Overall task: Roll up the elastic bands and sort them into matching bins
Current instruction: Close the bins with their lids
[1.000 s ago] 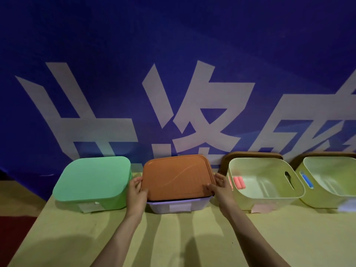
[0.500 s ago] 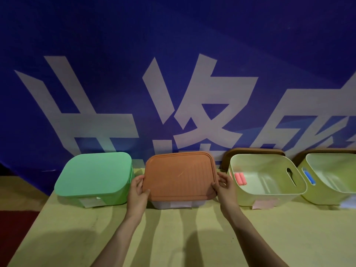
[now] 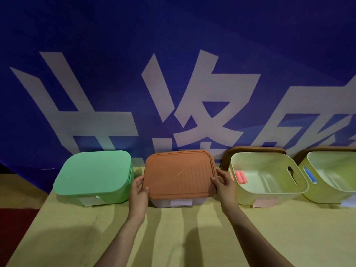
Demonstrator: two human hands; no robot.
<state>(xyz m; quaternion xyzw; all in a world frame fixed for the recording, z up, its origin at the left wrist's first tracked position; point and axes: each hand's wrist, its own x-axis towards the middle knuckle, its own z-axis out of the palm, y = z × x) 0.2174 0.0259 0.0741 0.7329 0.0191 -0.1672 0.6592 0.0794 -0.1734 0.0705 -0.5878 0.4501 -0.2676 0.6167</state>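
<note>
At the back of the table (image 3: 173, 237), left hand (image 3: 139, 191) and right hand (image 3: 224, 185) gripping opposite edges of the brown lid (image 3: 180, 173) atop the lavender bin (image 3: 179, 203); rolled pink bands (image 3: 240, 177) in the open bin (image 3: 269, 195) beside it; blue roll (image 3: 309, 176) in the end bin (image 3: 327, 195)

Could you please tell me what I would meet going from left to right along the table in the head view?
green-lidded bin → left hand → brown lid → right hand → first open bin holding pink rolled bands → second open bin holding a blue rolled band
</note>
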